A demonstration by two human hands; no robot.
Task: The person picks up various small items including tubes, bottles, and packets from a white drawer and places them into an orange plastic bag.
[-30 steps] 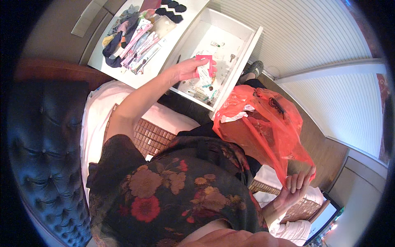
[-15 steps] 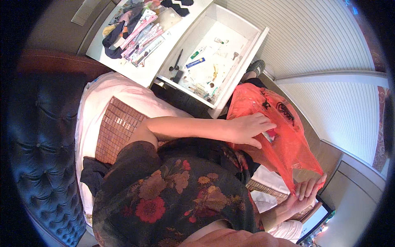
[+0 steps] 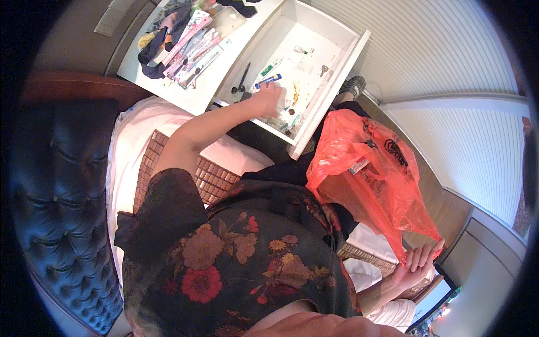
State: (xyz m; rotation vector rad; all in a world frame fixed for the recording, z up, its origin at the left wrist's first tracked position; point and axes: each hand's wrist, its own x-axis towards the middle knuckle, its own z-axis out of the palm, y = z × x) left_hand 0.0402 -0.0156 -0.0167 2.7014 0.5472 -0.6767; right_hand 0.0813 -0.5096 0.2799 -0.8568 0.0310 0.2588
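Note:
My left hand (image 3: pixel 268 100) reaches into an open white drawer (image 3: pixel 359 53). Its fingers are slightly blurred and loosely apart, beside a small blue box (image 3: pixel 268 81), with nothing visible in them. Near it lie a green-and-white packet (image 3: pixel 270 67), a thin black stick-shaped object (image 3: pixel 245 74) and a metal key-like piece (image 3: pixel 324 69). My right hand (image 3: pixel 422 257) is closed around the gathered edge of a red plastic bag (image 3: pixel 382 185), which hangs partly open over my legs. A small pale item (image 3: pixel 359 165) shows inside the bag.
On the white cabinet top (image 3: pixel 210 92) are long pink-and-white packages (image 3: pixel 193 48) and a heap of dark cloth items (image 3: pixel 151 59). A bed with a brown tile mat (image 3: pixel 216 180) is at left, beside a black tufted headboard (image 3: pixel 62 196). White ribbed panels (image 3: pixel 415 50) stand beyond the drawer.
My left hand has left the mouth of the red bag and moved up and left into the drawer. The item it was at now sits in the bag. My right hand keeps its hold.

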